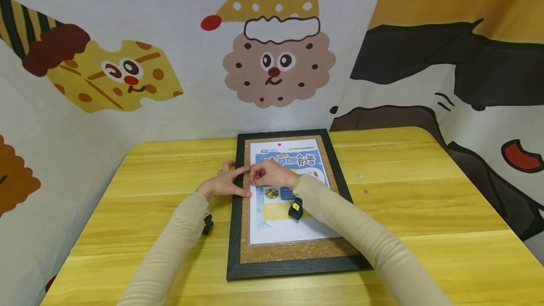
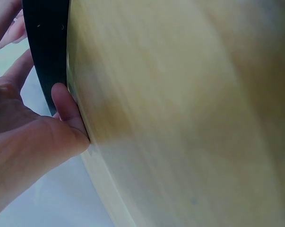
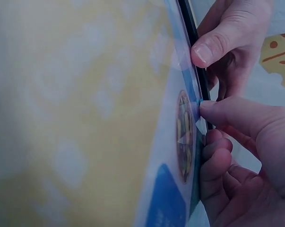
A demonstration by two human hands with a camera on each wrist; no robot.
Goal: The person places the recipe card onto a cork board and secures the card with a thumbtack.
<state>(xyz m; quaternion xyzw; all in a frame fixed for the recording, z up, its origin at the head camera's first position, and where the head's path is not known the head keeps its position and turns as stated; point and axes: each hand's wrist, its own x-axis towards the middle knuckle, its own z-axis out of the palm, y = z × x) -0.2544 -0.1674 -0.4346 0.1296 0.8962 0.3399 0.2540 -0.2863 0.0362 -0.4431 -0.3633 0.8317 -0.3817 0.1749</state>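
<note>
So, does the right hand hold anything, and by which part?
The right hand seems to pinch something tiny at the poster's left edge; what, and by which part, cannot be told.

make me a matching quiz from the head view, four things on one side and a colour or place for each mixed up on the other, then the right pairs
Things
1. frame
2. cork
3. printed sheet
4. small round dot

Colours and places
A. brown, showing below the sheet's lower edge
B. pinkish red, near the sheet's top edge
C. black, running round the cork
D. white, blue and yellow, lying over the cork

Pairs: 1-C, 2-A, 3-D, 4-B
</note>
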